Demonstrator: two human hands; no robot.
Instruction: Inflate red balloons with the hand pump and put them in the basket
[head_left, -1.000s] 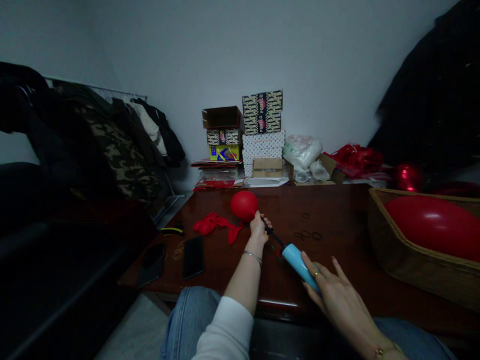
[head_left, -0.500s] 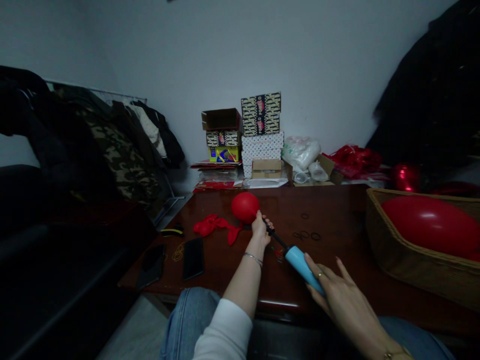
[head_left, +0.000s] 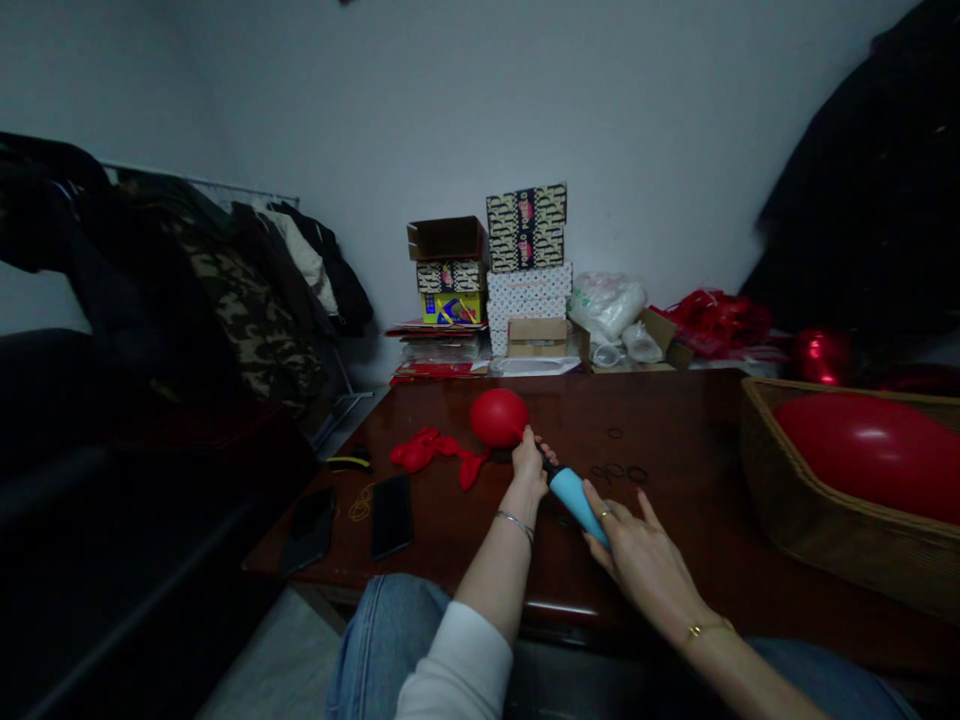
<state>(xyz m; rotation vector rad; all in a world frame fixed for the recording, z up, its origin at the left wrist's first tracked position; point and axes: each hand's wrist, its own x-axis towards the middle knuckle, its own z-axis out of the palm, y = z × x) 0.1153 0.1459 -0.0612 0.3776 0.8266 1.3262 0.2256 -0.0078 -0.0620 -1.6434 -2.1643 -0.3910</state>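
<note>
A small, round red balloon point(head_left: 499, 417), partly inflated, sits on the nozzle end of a light-blue hand pump point(head_left: 578, 503). My left hand point(head_left: 531, 462) is closed around the balloon's neck and the pump's black nozzle, whose tip is hidden by the fingers. Around the rear of the blue barrel my right hand point(head_left: 637, 545) is wrapped, with some fingers raised off it. The barrel is close to my left hand, and little of the black rod shows. Left of the balloon, limp red balloons point(head_left: 424, 450) lie on the brown table point(head_left: 480, 545).
A wicker basket point(head_left: 840, 545) at the right holds a large red balloon point(head_left: 870, 440). Black rings point(head_left: 615, 471) lie right of the pump. A dark phone point(head_left: 391, 517) and yellow elastic loops point(head_left: 361, 504) are at the left. Stacked boxes point(head_left: 529, 300) stand at the back.
My right hand has pushed the blue barrel forward and left toward my left hand, covering the black rod. The balloon looks slightly larger. The view has shifted slightly.
</note>
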